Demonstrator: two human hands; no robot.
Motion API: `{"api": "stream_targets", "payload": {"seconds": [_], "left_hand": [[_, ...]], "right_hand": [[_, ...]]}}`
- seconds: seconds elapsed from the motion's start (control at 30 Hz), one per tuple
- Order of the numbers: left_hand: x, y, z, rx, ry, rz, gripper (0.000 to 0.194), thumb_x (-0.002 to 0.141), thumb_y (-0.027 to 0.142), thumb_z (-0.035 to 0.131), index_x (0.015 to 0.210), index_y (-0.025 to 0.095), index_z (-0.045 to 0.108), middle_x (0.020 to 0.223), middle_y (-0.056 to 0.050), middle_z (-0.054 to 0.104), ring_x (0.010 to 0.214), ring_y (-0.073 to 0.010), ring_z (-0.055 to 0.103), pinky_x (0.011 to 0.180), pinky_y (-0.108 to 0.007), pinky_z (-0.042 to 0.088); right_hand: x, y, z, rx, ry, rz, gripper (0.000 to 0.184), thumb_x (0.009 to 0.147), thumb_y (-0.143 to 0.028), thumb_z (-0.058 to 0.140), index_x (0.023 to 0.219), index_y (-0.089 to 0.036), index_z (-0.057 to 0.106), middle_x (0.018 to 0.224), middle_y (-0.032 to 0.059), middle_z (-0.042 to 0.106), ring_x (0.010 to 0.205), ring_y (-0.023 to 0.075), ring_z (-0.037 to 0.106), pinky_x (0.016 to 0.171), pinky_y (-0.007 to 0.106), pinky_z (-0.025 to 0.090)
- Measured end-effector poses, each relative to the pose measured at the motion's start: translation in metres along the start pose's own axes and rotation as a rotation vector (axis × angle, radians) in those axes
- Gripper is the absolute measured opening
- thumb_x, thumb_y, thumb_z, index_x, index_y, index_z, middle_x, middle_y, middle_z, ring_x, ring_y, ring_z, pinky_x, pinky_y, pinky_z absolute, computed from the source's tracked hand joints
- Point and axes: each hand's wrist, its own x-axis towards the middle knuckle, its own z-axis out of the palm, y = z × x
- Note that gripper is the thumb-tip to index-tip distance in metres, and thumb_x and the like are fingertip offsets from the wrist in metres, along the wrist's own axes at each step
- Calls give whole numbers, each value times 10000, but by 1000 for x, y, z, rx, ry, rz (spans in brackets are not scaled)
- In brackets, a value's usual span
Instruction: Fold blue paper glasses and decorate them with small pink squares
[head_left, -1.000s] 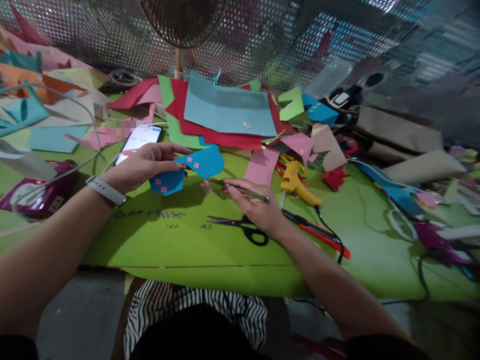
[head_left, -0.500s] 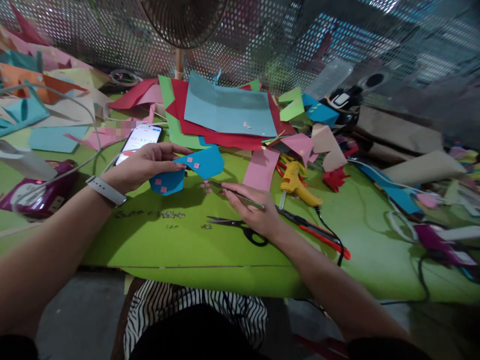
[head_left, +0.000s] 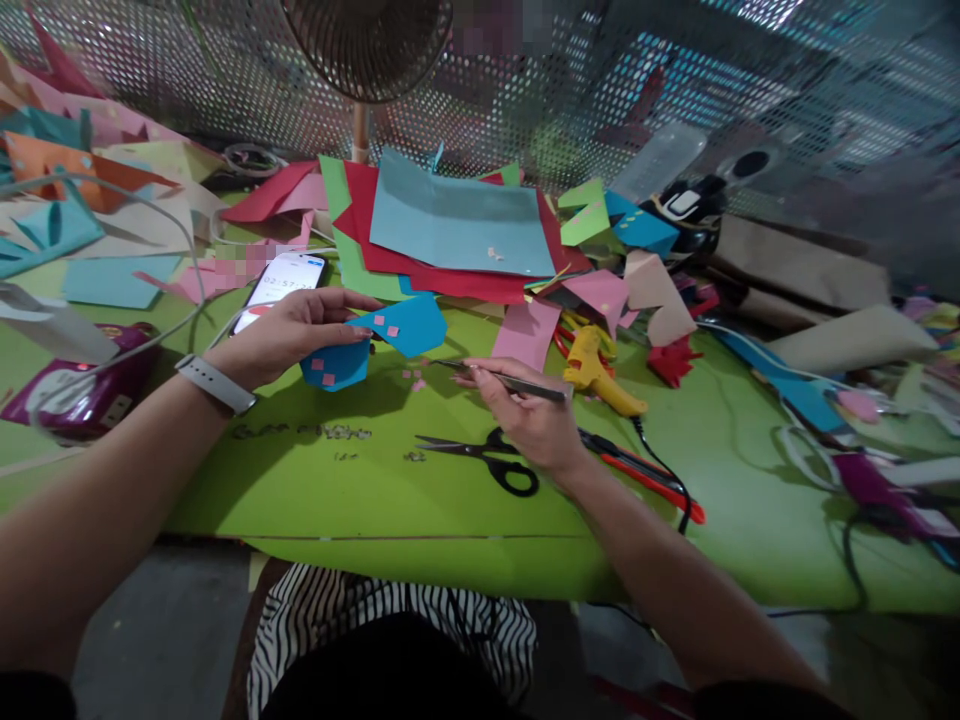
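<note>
Between the thumb and fingers of my left hand [head_left: 296, 330] is a folded blue paper piece [head_left: 415, 328], shaped like a bow tie, with pink squares on both of its wings. My right hand [head_left: 529, 415] is closed around slim metal tweezers [head_left: 525, 385], whose tips point left toward the blue paper. Whether the tips pinch a pink square is too small to tell. Small pink paper squares [head_left: 414, 378] lie on the green table just below the paper. Black scissors [head_left: 487, 452] rest open beneath my right hand.
A yellow glue gun [head_left: 596, 372] and a red-black cutter [head_left: 645, 475] lie at the right. Behind my left hand is a lit phone [head_left: 281, 285]. Stacked coloured paper [head_left: 461, 225] sits at the back, before a fan [head_left: 367, 45]. Small dark bits [head_left: 341, 432] are scattered nearer me.
My right hand has moved to the right with the tweezers, away from the pink squares, and the tweezers lie flatter. My left hand holds the blue paper in nearly the same place.
</note>
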Motion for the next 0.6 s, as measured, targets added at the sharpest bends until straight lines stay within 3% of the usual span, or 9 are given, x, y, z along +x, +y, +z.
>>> {"api": "stream_targets", "payload": {"seconds": [0.23,0.4,0.6], "left_hand": [[0,-3,4,14,59,21,431,789,272,765,1200,164,690,1038,-102,754,659,-109,672,545,-178,525],[-4,-1,15,58,-14,33,449,809,302,751,1225,160,660,1104,-111,747,774,-143,702,625,-209,560],[-6,0,20,143,-109,34,441,865,318,702,1277,175,634,1095,-106,754,713,-125,683,549,-182,529]], "right_hand": [[-4,-23,-19,201,46,74,135,919,-285,657,982,-197,737,911,43,792,808,208,776,741,338,676],[-9,-36,-18,219,102,30,117,929,-236,638,990,-209,734,910,32,791,794,197,776,746,332,681],[-10,-36,-17,156,85,13,115,923,-220,635,980,-204,733,895,29,788,803,203,775,722,329,682]]}}
